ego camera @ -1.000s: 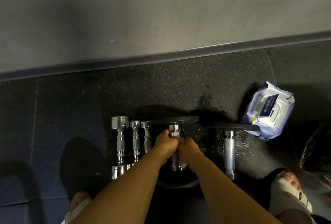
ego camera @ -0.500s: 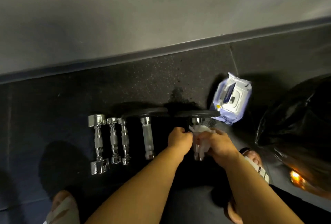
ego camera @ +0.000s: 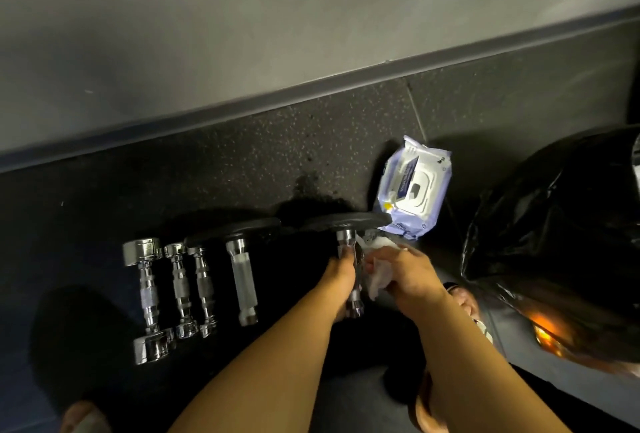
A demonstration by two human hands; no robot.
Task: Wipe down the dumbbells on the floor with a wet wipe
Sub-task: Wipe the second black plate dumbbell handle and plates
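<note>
Left hand [ego camera: 341, 273] grips chrome bar of black-plated dumbbell [ego camera: 346, 237]; right hand [ego camera: 405, 270] clutches crumpled white wet wipe [ego camera: 379, 278] against it. Four chrome dumbbells [ego camera: 180, 280] at 9 o'clock: wiped or not, unclear.

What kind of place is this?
Probably a gym: a row of shiny chrome dumbbells and black-plated dumbbells lies on speckled black rubber floor tiles.
</note>
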